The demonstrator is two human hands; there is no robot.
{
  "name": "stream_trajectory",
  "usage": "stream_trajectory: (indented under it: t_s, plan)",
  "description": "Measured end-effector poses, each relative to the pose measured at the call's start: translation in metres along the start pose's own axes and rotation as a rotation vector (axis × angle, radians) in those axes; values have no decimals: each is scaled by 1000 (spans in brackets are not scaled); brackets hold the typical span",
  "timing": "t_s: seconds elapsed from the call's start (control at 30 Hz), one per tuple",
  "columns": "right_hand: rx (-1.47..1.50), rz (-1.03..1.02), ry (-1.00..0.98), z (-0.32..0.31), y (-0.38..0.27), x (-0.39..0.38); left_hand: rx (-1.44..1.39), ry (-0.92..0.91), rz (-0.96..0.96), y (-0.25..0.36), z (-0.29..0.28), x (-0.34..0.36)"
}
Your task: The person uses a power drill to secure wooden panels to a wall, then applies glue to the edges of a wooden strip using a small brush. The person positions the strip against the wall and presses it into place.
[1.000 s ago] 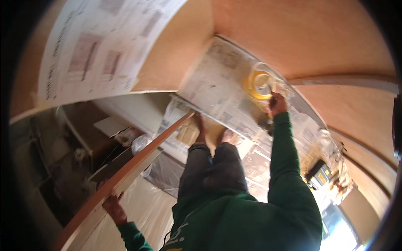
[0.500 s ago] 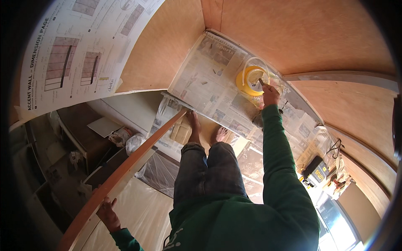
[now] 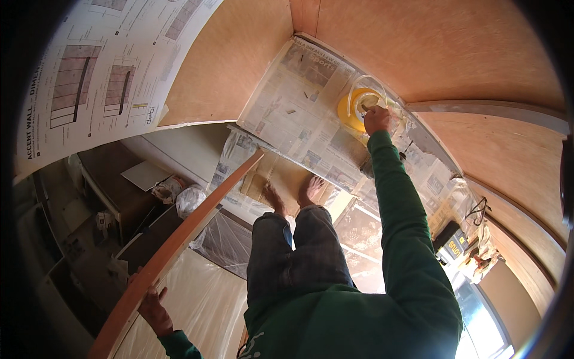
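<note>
My right hand [image 3: 376,120] is closed on a small tool [image 3: 365,108] over the mouth of a yellow bucket [image 3: 351,111]. The tool is mostly hidden by my fingers, so its kind is unclear. A white handle loop stands up at the bucket's far side. On the left, my left hand [image 3: 155,308] grips a long reddish-brown wooden board edge [image 3: 188,239], fingers wrapped around it. The bucket sits on a raised surface covered with newspaper [image 3: 281,113].
Plywood panels [image 3: 239,54] rise around the platform, with a printed drawing sheet [image 3: 119,78] at the left. Clear plastic sheeting [image 3: 179,299] hangs beside the board. A black-and-yellow power tool [image 3: 451,242] lies at the right near cables. My bare feet [image 3: 310,188] stand on brown cardboard.
My right hand has lowered the tool into the bucket's mouth, moving slightly up and left in view. My feet have shifted, the left one away from the board's end. The left hand keeps its grip.
</note>
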State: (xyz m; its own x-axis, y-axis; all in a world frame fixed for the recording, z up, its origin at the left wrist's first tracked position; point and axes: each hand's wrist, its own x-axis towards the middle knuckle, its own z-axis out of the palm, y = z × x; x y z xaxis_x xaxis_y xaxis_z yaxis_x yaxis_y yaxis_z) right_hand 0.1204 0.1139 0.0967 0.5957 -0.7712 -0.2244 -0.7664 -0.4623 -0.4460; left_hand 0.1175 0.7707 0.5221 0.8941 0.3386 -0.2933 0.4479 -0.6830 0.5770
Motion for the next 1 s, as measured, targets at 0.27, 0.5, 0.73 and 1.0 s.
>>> stream_trajectory:
  t_s: [0.27,0.5,0.73,1.0]
  plan:
    - [404,215,-117,2,54,11,13,-19,-2,-18,-7,7]
    - [1024,707,-202,-32,32,-26,53,-7,-1,-24,-19,12]
    - [1365,537,-270,-41,48,-62,-27,-9,-32,-5,-12,15]
    - [1264,259,-507,-14,-8,-144,-17,-5,-91,-12,-17,14]
